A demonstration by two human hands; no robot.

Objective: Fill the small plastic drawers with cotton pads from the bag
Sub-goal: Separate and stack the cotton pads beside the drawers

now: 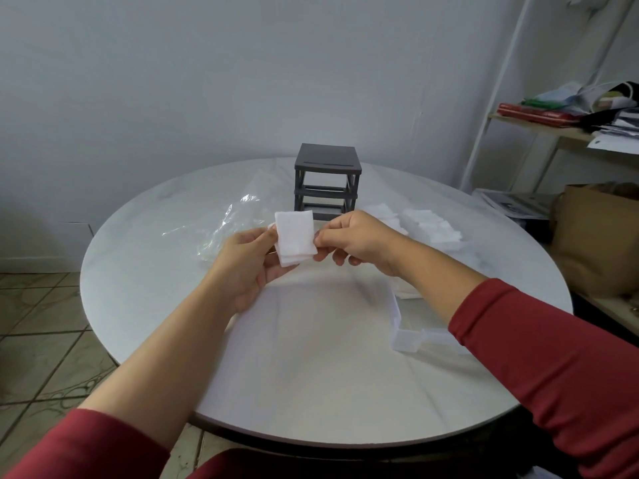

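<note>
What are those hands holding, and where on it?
A small stack of cotton pads. The left hand holds its left edge; the right hand pinches its right edge.

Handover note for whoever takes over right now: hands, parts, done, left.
Hands: left hand and right hand both pinch one small stack of cotton pads above the table.
Grey drawer frame at the far side, slots empty; clear bag left of it, loose pads right of it.
One clear drawer out by the right forearm, contents unclear.
Done: pads out of bag, drawers pulled.
Left: load drawers, slide them back in.
</note>
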